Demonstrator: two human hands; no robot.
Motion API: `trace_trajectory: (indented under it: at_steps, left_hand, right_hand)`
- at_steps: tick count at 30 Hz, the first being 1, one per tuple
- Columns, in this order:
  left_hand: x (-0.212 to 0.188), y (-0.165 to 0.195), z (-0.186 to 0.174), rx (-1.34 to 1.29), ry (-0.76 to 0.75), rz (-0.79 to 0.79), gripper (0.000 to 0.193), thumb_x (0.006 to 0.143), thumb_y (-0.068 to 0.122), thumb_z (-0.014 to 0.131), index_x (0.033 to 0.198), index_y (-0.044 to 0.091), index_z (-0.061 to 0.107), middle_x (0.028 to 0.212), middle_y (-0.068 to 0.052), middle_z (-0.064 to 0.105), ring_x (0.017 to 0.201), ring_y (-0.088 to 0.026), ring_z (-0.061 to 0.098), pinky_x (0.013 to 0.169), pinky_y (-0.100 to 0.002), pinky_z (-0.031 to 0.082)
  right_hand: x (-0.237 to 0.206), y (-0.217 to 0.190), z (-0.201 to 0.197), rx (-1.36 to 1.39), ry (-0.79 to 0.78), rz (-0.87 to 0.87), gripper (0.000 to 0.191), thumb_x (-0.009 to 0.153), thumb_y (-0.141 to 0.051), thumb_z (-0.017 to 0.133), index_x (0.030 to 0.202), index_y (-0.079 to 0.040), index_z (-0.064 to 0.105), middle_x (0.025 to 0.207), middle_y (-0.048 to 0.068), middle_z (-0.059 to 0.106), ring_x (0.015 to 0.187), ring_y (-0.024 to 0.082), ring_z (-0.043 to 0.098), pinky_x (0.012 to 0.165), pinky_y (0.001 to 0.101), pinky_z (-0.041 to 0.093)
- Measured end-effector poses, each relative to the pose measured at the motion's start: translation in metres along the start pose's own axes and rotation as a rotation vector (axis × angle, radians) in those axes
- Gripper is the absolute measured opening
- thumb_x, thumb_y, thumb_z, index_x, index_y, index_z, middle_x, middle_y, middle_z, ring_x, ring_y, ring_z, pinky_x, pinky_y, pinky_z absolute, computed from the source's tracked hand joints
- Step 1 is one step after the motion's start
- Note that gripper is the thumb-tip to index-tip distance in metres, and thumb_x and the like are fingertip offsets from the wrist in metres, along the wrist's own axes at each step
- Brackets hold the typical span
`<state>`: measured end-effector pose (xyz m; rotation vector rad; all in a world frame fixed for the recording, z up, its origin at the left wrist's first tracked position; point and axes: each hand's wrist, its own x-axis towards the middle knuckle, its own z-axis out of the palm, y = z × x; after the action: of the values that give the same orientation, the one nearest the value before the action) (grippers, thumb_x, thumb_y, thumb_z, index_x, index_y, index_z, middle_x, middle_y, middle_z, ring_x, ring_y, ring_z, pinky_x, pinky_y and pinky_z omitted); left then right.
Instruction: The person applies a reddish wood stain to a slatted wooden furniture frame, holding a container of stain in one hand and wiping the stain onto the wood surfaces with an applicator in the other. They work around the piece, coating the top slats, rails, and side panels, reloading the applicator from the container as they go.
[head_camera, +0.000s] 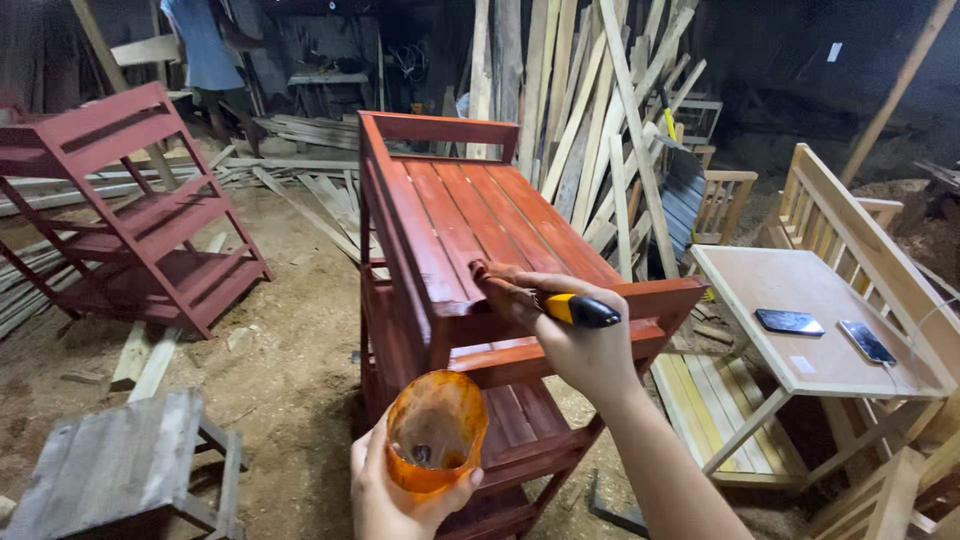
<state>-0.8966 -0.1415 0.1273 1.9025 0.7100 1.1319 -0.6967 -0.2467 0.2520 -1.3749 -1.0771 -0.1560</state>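
Above the rack: open air over the slatted top of the red rack (470, 215), up to its raised back rail.
Right hand (585, 345): at the rack's near top edge, holding a brush (540, 300) that lies across it.
Left hand (400, 490): low, holding an orange cup (435, 430) just before the lower shelves.
Left: bare dirt floor, then a second red rack (140, 220) and a grey stool (115, 465).
Right: narrow gap, then a pale table (810, 330) with two phones (790, 321).
Behind: leaning planks (600, 120) crowd the rack's far right side.
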Motion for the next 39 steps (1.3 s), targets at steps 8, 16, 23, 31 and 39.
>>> trace_trajectory:
  at_steps: [8, 16, 23, 31, 39]
  left_hand:
    - [0.009, -0.033, -0.060, -0.115, 0.009, 0.124, 0.097, 0.041, 0.030, 0.100, 0.129, 0.010, 0.063, 0.120, -0.011, 0.066, 0.112, -0.023, 0.066, 0.100, -0.040, 0.053]
    - [0.024, -0.056, -0.101, -0.224, -0.047, 0.088, 0.098, 0.044, 0.026, 0.100, 0.132, 0.007, 0.062, 0.116, -0.010, 0.068, 0.113, -0.023, 0.066, 0.102, -0.040, 0.052]
    - [0.055, -0.077, -0.123, -0.123, -0.068, 0.148, 0.101, 0.050, 0.033, 0.101, 0.136, 0.005, 0.056, 0.122, -0.012, 0.062, 0.126, -0.026, 0.050, 0.106, -0.043, 0.046]
    - [0.122, -0.088, -0.132, -0.018, -0.051, 0.126, 0.115, 0.038, 0.036, 0.103, 0.140, 0.015, 0.056, 0.122, -0.012, 0.058, 0.112, -0.025, 0.061, 0.098, -0.041, 0.054]
    - [0.217, -0.079, -0.141, -0.067, -0.183, 0.196, 0.117, 0.034, 0.032, 0.103, 0.140, 0.017, 0.058, 0.118, -0.013, 0.059, 0.107, -0.028, 0.066, 0.093, -0.042, 0.055]
  right_hand:
    - [-0.005, -0.024, 0.015, 0.053, 0.198, 0.302, 0.033, 0.082, -0.001, 0.076, 0.115, -0.001, 0.076, 0.097, 0.008, 0.080, 0.082, 0.014, 0.074, 0.073, 0.0262, 0.060]
    - [-0.005, -0.040, 0.047, -0.071, 0.277, 0.238, 0.029, 0.084, -0.004, 0.079, 0.112, 0.001, 0.076, 0.101, 0.008, 0.079, 0.087, 0.012, 0.072, 0.077, 0.0253, 0.059]
    - [0.032, -0.035, 0.085, -0.070, 0.180, 0.188, 0.026, 0.084, -0.003, 0.078, 0.110, 0.000, 0.077, 0.095, 0.005, 0.079, 0.082, 0.007, 0.070, 0.071, 0.0210, 0.055]
    - [0.087, 0.002, 0.135, -0.321, 0.229, 0.162, 0.025, 0.085, -0.004, 0.079, 0.110, -0.004, 0.080, 0.083, 0.008, 0.078, 0.066, 0.009, 0.064, 0.059, 0.0233, 0.051]
    - [0.122, 0.024, 0.133, -0.272, 0.152, 0.105, 0.029, 0.080, -0.006, 0.082, 0.109, -0.001, 0.078, 0.088, 0.006, 0.076, 0.069, 0.008, 0.065, 0.060, 0.0233, 0.054]
